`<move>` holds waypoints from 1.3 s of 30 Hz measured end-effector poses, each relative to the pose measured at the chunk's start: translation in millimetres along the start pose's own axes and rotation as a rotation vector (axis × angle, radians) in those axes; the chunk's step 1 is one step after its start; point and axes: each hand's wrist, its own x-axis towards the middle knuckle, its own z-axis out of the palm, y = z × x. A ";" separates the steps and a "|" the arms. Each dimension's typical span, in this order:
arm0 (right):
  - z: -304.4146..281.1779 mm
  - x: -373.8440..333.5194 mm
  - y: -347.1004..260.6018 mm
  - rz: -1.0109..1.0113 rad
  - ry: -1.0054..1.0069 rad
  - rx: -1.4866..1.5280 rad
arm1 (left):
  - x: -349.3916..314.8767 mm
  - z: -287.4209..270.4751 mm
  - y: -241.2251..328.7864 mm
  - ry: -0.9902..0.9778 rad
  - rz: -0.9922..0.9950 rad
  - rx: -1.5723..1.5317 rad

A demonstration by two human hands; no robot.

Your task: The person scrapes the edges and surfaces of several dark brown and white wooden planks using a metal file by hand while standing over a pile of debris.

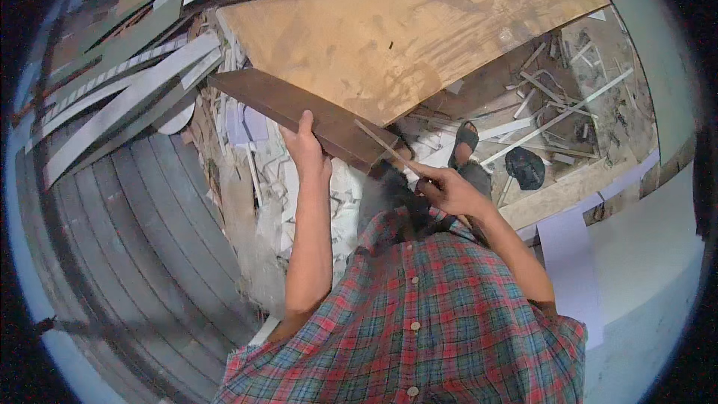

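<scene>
My left hand [307, 150] is closed on the lower edge of a long dark brown board [277, 99], thumb on its upper face. The board slants from the upper left down toward my lap, beside the corner of a large tan wooden panel [449, 15]. My right hand [453, 191] is closed round one end of a thin, light tan strip [376, 138]. The strip's far end lies over the brown board near its lower right end. Whether the strip is a tool or a piece of wood cannot be made out.
Grey and white slats [134, 108] are piled at the left, above a ribbed grey surface [142, 224]. White scraps [336, 206] litter the ground below the board. Offcuts and long strips [557, 116] lie at the right, near a black crumpled item [525, 167] and my sandalled foot [464, 146].
</scene>
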 end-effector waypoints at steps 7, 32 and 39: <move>7.5 -18.7 -21.7 -0.027 0.039 -0.278 | -18.9 8.8 1.2 0.226 -0.015 -0.032; -18.3 2.3 0.9 -0.086 -0.199 -0.360 | -2.9 -1.3 -1.8 0.240 0.053 0.194; -6.9 34.6 -12.2 -0.119 -0.152 -0.359 | -1.6 -2.4 -1.3 0.171 -0.012 0.056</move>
